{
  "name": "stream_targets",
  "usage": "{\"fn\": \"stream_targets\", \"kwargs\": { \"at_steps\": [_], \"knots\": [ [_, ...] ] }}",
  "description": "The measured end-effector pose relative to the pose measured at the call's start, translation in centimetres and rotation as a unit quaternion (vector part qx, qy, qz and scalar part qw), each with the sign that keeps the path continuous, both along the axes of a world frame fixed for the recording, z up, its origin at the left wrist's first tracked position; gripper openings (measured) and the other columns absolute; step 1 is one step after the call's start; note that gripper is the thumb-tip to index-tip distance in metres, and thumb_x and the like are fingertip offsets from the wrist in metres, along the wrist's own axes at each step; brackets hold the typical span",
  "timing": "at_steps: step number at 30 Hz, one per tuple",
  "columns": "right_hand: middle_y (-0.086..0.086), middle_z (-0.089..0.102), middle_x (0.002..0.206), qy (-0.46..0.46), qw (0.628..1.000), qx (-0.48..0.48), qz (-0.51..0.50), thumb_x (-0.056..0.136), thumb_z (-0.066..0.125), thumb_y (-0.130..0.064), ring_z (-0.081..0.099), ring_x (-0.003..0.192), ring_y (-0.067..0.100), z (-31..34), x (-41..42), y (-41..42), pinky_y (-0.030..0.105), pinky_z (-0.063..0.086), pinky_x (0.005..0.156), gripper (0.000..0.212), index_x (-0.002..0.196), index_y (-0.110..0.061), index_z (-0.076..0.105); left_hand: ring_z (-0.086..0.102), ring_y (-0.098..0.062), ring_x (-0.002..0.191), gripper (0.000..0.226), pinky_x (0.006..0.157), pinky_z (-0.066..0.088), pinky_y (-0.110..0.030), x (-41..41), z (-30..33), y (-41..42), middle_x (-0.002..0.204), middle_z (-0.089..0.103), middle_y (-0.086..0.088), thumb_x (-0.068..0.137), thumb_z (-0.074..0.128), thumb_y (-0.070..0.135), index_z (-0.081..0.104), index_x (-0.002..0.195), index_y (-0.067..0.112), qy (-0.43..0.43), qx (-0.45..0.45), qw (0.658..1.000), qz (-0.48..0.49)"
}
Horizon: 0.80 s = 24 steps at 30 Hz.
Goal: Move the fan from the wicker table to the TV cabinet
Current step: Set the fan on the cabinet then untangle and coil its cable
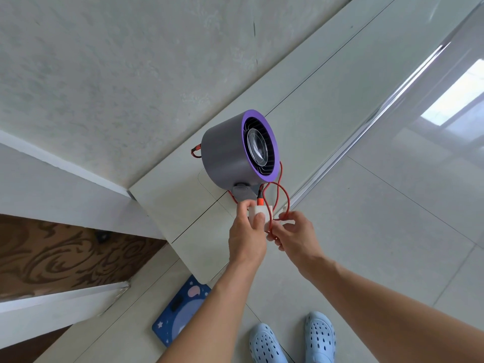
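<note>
**Fan set down on cabinet, cable being tidied**

Your fan (237, 149), grey w/ purple rim, stands upright on the pale TV cabinet (301, 108), near its front edge & close to the left end. The move itself looks done; this step is cable mgmt.

Your left hand (247, 234) is clamped on a white plug block (260, 214), thumb on top. Your right hand (296, 233) pinches loops of the red cable (277, 195) just beside it. Both hover over the cabinet's front edge, approx. in front of the fan's base.

Next, prob.: lay block & cable on the worktop w/o tugging the fan, since slack is short.

Room: bare top stretches away to the right; wall is close behind. Floor below holds a blue scale (183, 307) & your blue clogs (293, 339).
</note>
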State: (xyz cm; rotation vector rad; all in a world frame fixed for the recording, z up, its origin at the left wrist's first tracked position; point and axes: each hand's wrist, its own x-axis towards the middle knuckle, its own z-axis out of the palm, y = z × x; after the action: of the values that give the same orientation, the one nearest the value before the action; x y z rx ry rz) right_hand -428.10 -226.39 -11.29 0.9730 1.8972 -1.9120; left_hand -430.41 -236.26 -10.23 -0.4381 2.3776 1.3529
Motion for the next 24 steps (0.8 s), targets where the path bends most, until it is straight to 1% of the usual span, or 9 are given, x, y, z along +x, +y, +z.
{"fn": "stream_targets", "kwargs": {
  "at_steps": [3,5,8,10,12,15,17,20,24],
  "knots": [
    [0.004,0.068,0.073,-0.02,1.0,-0.008,0.008,0.091,0.066,-0.027,0.059,0.051,0.004,0.1,0.1,-0.1,0.02,0.044,0.05,0.029,0.11,-0.01,0.053,0.067,-0.024,0.097,0.023,0.073,0.06,-0.034,0.1,-0.1,0.6,0.117,0.064,-0.009,0.101,0.042,0.023,0.05,0.12,0.034,-0.012,0.059,0.998,0.007],
    [0.006,0.069,0.078,-0.036,0.999,-0.008,0.01,0.089,0.067,-0.032,0.06,0.061,0.011,0.0,-0.1,0.0,0.024,0.044,0.054,0.033,0.111,-0.01,0.058,0.067,-0.022,0.097,0.021,0.064,0.057,-0.026,0.0,0.1,0.9,0.117,0.065,-0.008,0.102,0.039,0.031,0.052,0.119,0.034,-0.036,0.101,0.994,0.021],
    [0.005,0.067,0.073,-0.038,0.999,-0.015,0.027,0.089,0.067,-0.032,0.058,0.065,0.017,0.1,-0.3,0.3,0.026,0.045,0.055,0.027,0.093,-0.005,0.07,0.065,-0.02,0.098,0.035,0.06,0.049,-0.023,-0.1,0.2,1.1,0.119,0.064,-0.005,0.101,0.031,0.047,0.052,0.126,0.033,-0.08,0.163,0.983,0.038],
    [0.006,0.065,0.071,-0.048,0.998,-0.012,0.035,0.089,0.066,-0.031,0.057,0.065,0.016,0.3,-0.5,0.5,0.026,0.045,0.055,0.027,0.085,-0.005,0.071,0.066,-0.019,0.097,0.041,0.062,0.05,-0.024,-0.1,0.1,1.2,0.117,0.063,-0.004,0.097,0.035,0.055,0.051,0.127,0.033,-0.071,0.157,0.985,0.023],
    [0.008,0.064,0.075,-0.058,0.998,-0.003,0.031,0.088,0.066,-0.029,0.056,0.065,0.016,0.4,-0.6,0.7,0.026,0.045,0.055,0.026,0.09,-0.003,0.066,0.065,-0.021,0.099,0.03,0.057,0.051,-0.018,0.0,-0.1,1.3,0.117,0.058,-0.004,0.096,0.048,0.048,0.057,0.12,0.032,-0.035,0.132,0.991,0.008],
    [0.011,0.068,0.078,-0.06,0.998,0.005,0.008,0.082,0.072,-0.027,0.064,0.068,0.02,0.8,-0.6,0.8,0.028,0.048,0.056,0.032,0.096,-0.002,0.057,0.063,-0.017,0.098,0.02,0.062,0.053,-0.013,-0.2,-0.1,1.7,0.116,0.051,-0.002,0.098,0.051,0.029,0.066,0.111,0.027,0.004,0.079,0.996,0.031],
    [0.014,0.069,0.081,-0.053,0.998,0.008,-0.027,0.076,0.075,-0.023,0.066,0.069,0.023,1.2,-0.6,0.9,0.031,0.051,0.058,0.032,0.093,-0.003,0.056,0.065,-0.017,0.097,0.019,0.069,0.053,-0.016,-0.6,-0.1,1.9,0.113,0.058,-0.002,0.098,0.05,0.026,0.068,0.105,0.026,0.01,0.054,0.998,0.038],
    [0.013,0.063,0.082,-0.052,0.993,0.036,-0.099,0.072,0.074,-0.023,0.06,0.069,0.023,1.8,-1.1,1.4,0.036,0.05,0.062,0.029,0.087,-0.007,0.054,0.068,-0.019,0.094,0.016,0.079,0.055,-0.027,-0.9,0.6,2.2,0.101,0.072,-0.005,0.099,0.049,0.021,0.065,0.1,0.022,-0.008,0.062,0.998,0.031],
    [0.015,0.067,0.087,-0.04,0.98,0.032,-0.193,0.074,0.07,-0.023,0.069,0.079,0.032,2.7,-2.2,2.6,0.045,0.055,0.074,0.027,0.084,-0.013,0.048,0.068,-0.018,0.081,0.021,0.085,0.056,-0.042,-0.3,1.2,2.1,0.076,0.071,0.003,0.1,0.044,0.016,0.063,0.094,0.023,-0.031,0.012,0.999,-0.009]
  ]
}}
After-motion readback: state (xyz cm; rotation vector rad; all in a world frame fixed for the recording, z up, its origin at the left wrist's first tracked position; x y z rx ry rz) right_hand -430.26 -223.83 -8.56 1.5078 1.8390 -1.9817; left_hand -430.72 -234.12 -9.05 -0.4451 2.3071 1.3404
